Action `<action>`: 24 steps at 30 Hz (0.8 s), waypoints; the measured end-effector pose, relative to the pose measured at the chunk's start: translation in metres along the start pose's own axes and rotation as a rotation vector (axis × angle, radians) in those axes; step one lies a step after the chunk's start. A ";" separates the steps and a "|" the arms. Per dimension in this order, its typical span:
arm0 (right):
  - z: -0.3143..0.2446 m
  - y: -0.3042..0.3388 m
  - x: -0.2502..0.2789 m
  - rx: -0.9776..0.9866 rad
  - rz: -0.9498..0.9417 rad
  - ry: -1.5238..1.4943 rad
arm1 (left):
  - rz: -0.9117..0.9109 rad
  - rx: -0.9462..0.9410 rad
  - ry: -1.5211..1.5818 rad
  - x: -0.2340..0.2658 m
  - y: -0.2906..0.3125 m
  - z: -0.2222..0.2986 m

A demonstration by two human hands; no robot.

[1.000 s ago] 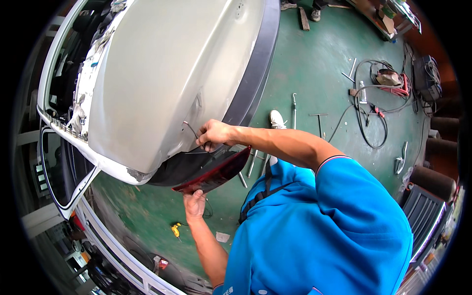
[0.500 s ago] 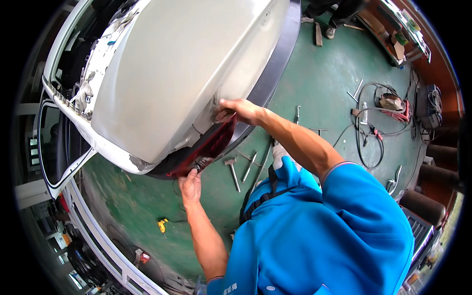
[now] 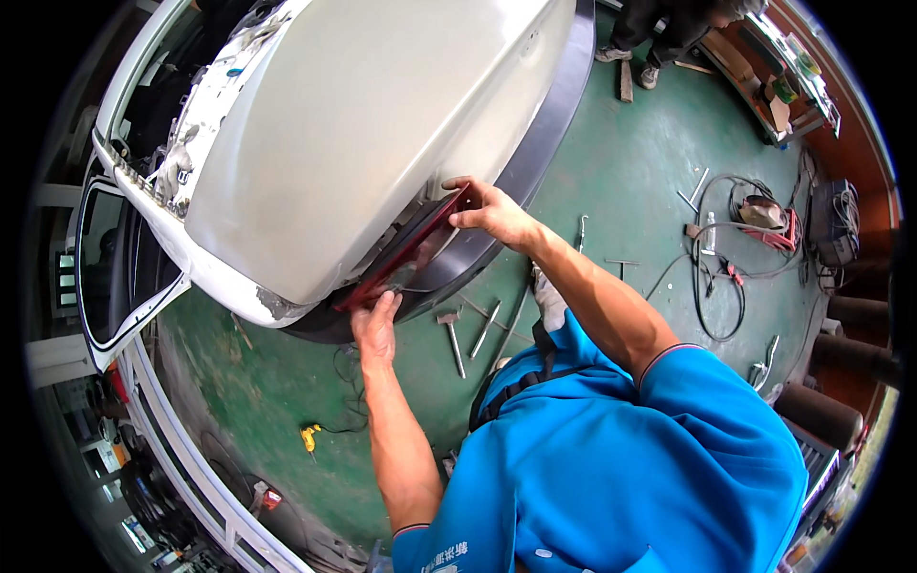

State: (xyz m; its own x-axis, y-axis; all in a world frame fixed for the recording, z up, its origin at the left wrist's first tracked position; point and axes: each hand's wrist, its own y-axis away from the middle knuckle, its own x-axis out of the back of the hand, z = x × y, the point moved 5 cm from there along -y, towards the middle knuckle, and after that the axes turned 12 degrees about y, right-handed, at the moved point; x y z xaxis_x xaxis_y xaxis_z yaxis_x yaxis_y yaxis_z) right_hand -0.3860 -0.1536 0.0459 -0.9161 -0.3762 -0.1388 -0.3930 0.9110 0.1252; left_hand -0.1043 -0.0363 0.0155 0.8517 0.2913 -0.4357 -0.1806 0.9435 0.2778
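A long red tail light (image 3: 406, 256) lies at the corner of a car, held between both of my hands. At its lower end, my left hand (image 3: 374, 327) grips it with thumb and fingers, part of the fingers hidden behind. Around its upper end is my right hand (image 3: 492, 216), thumb on the outer face and fingers over the far edge. Beside the light is the beige-grey body panel (image 3: 325, 134), with a gap between them. Below runs the dark grey bumper (image 3: 537, 153). I cannot tell whether the light is seated in its opening.
A hammer (image 3: 452, 342), metal rods and a T-handle tool (image 3: 623, 263) lie on the green floor. A yellow drill (image 3: 309, 437) is at lower left. Coiled cables (image 3: 716, 296) lie at right. Another person's feet (image 3: 630, 67) are at the far side, near a cluttered bench (image 3: 764, 86).
My right hand has shifted from the panel edge onto the upper end of the tail light. The light has turned, showing more of its edge; my left hand stays at its lower end.
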 end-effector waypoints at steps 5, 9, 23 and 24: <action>0.001 -0.020 -0.003 0.047 0.022 0.067 | 0.190 -0.210 -0.239 -0.002 -0.004 0.007; 0.009 -0.024 -0.012 0.060 0.160 0.177 | 0.207 -0.357 -0.277 -0.004 -0.001 0.005; 0.001 -0.019 -0.027 0.066 0.364 0.301 | 0.343 -0.443 -0.245 -0.004 -0.001 0.006; 0.001 -0.019 -0.029 0.067 0.370 0.301 | 0.352 -0.448 -0.256 -0.003 0.000 0.006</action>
State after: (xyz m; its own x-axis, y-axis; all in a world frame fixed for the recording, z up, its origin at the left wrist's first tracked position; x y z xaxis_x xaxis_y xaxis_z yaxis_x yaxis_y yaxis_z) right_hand -0.3521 -0.1593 0.0463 -0.9796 -0.0475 0.1950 -0.0389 0.9981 0.0477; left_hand -0.1033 -0.0384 0.0221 0.7845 0.6020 -0.1492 -0.6133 0.7887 -0.0430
